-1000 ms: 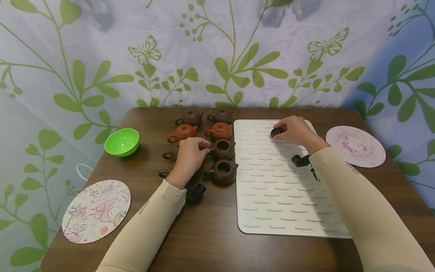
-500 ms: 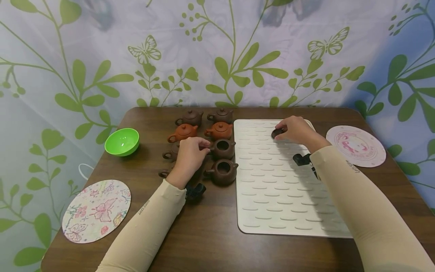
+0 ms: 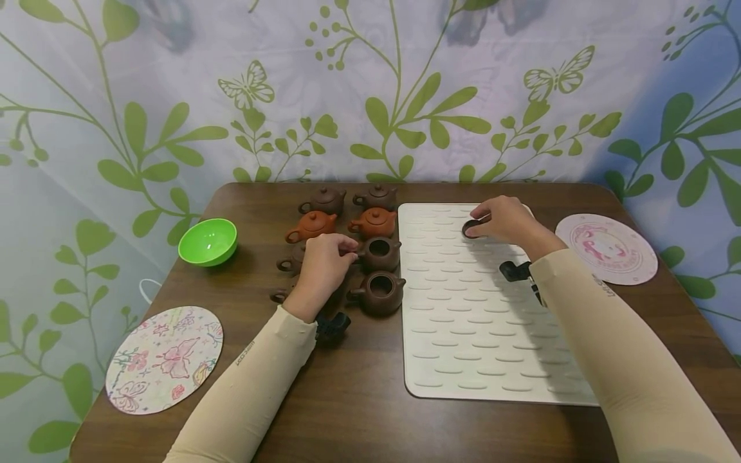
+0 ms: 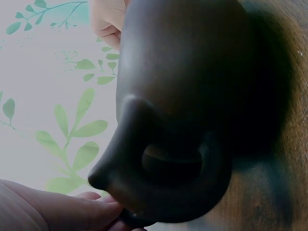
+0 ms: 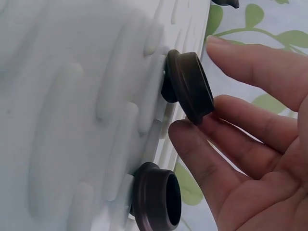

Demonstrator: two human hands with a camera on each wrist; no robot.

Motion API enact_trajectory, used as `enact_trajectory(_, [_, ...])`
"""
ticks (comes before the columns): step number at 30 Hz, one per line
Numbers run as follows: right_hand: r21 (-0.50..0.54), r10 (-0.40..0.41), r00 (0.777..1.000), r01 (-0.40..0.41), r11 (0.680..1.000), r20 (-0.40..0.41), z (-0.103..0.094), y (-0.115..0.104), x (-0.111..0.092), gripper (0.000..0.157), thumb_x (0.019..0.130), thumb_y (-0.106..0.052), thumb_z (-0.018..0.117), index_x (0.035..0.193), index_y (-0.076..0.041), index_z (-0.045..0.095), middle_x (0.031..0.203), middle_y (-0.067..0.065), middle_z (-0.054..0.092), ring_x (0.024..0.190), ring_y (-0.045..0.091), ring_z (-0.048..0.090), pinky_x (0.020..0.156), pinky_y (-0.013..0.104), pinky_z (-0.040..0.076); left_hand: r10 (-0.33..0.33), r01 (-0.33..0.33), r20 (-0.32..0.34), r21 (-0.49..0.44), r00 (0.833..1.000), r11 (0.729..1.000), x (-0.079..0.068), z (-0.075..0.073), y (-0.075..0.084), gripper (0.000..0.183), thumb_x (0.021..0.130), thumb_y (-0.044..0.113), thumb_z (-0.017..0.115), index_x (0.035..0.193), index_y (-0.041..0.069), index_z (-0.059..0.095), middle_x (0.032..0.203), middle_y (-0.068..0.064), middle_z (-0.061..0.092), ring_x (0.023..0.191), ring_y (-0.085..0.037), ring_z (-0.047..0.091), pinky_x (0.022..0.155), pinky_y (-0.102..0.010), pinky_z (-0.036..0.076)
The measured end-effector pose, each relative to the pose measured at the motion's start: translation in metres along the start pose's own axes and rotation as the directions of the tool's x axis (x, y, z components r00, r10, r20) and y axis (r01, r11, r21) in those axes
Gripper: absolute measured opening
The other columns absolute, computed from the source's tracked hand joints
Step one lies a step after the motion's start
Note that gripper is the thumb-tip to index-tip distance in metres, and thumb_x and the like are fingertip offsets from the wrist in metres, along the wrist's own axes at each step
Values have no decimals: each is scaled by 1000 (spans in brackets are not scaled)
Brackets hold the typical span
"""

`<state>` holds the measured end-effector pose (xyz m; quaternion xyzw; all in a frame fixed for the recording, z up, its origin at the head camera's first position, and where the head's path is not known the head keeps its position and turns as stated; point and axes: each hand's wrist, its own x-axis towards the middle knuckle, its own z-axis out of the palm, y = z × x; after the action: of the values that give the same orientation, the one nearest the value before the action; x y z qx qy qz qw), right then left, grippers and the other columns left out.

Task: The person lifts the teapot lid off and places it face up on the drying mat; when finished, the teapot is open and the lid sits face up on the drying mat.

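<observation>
Cream sleeves (image 3: pixel 243 379) with small dark lettering; black wrist-mounted cameras (image 3: pixel 332 325).

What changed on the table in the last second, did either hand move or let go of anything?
Very little. The right hand shifted slightly to the right on the white mat, fingers touching a dark lid. Whether it let go is unclear. The left hand stayed on the lidless brown teapot; the other teapots and the green bowl did not move.
</observation>
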<state>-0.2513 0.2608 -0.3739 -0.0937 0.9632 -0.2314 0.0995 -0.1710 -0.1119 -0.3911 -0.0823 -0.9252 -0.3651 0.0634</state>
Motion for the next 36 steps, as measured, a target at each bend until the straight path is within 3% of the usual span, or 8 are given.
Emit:
enact_trajectory(11, [96,23,999,-19,995,-43,0,0,-4,59,100,-37,76,142,2,62,136,28,62,127,44,56,100,60,46,3,-3,26,18,1000,1000,0,-1,1,13,94,4,81,106,5,83,99,-5,79,93,-23,73,81,-40,59])
enact_trajectory(18, [125,-1,989,20,992,-148,10,-3,1,47,99,-28,78,135,1,68,128,24,68,120,40,62,96,57,50,9,-10,50,15,999,1000,0,-3,2,15,94,6,82,108,4,82,102,-6,78,95,-24,73,83,-40,58])
enact_trajectory(25, [122,-24,978,50,991,-209,15,-11,6,43,101,-27,74,133,1,68,133,23,65,125,43,56,101,60,45,20,-22,67,26,998,999,2,-7,7,18,94,10,83,111,4,81,105,-6,78,97,-23,72,84,-40,58])
enact_trajectory(30, [136,-39,976,70,988,-213,16,-19,9,41,102,-29,74,132,-2,70,132,21,67,125,41,57,101,58,46,33,-36,71,45,997,998,11,-18,15,19,95,11,82,113,4,81,104,-6,77,97,-23,72,84,-40,58])
enact_trajectory(36, [129,-115,976,141,982,-185,23,-37,21,40,101,-28,76,130,-1,71,131,20,68,125,40,60,103,53,47,17,-28,106,94,994,995,33,-34,27,19,97,14,80,115,6,81,103,-5,77,99,-24,70,85,-42,57])
